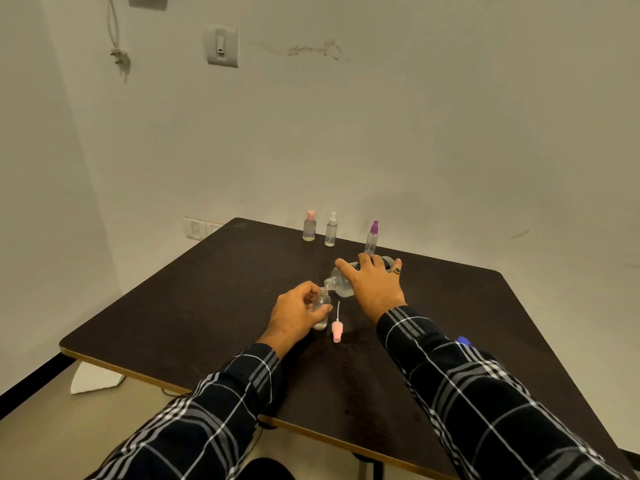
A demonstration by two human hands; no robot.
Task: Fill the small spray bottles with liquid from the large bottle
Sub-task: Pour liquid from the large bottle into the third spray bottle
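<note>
Dark table (207, 306) in a white-walled corner. Large clear bottle (341, 285) is tipped, right hand (372, 289) clamped over it. Left hand (296, 315) grips the uncapped small spray bottle (322, 304) at the large bottle's mouth: low fill, so probably mid-pour. Row of three capped small bottles (331, 230) behind the large bottle looks part-filled. Pink spray head (337, 330) near it, not yet refitted.

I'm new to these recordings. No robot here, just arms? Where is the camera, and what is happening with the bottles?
No machine: a person works bare-handed. The one picture comes from a camera worn on the head, looking down over both sleeves. The left hand holds a small open bottle upright on the dark table. The right hand grips a large bottle, tipped so its mouth sits just above the small one's neck. A pink spray top lies beside them. At the far edge stand a pink-capped bottle, a white-topped bottle and a purple-topped bottle.
</note>
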